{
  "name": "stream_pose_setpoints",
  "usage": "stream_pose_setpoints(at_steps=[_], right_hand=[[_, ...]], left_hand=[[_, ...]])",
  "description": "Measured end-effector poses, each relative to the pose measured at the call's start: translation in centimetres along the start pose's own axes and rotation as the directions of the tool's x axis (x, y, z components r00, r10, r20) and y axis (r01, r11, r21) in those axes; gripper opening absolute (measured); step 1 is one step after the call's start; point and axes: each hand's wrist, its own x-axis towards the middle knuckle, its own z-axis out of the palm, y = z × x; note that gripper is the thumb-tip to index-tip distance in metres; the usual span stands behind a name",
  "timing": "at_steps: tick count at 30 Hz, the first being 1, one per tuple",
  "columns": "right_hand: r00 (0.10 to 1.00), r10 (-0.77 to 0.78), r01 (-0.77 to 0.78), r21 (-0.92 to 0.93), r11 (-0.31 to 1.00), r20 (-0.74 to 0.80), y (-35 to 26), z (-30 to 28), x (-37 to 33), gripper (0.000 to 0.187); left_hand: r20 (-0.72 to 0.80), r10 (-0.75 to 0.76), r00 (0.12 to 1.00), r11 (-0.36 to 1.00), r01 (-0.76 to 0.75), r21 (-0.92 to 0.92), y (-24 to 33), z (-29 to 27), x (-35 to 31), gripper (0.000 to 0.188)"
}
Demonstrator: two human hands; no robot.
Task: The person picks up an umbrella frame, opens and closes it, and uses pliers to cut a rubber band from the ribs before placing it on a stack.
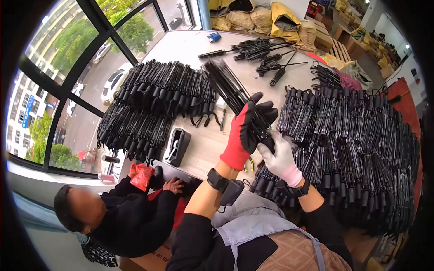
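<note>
Blue sign, pale characters; cardboard box, dark print; neither clearly legible.

Bright daylight, edges bowed dark

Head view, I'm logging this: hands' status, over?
Left hand, red-black glove; right hand, white glove. Both on black ribbed umbrella framework, held tilted. Black tape dispenser apart.

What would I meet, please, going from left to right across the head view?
Pink spool → black tape dispenser → dark pen → left hand in a red-and-black glove → right hand in a pale glove → red surface.
</note>
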Motion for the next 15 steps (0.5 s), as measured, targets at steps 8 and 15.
stream_pose_setpoints(at_steps=[8,15], right_hand=[[0.829,0.405,-0.554,0.465,0.691,0.385,-0.4,1.0,0.4,0.041],[0.846,0.412,-0.532,0.593,0.605,0.338,-3.3,4.2,2.7,0.029]], left_hand=[[0.109,0.051,0.993,0.992,-0.063,0.112,2.3,0.5,1.0,0.055],[-0.025,-0.056,0.998,0.994,0.058,0.09,5.8,-0.8,1.5,0.046]])
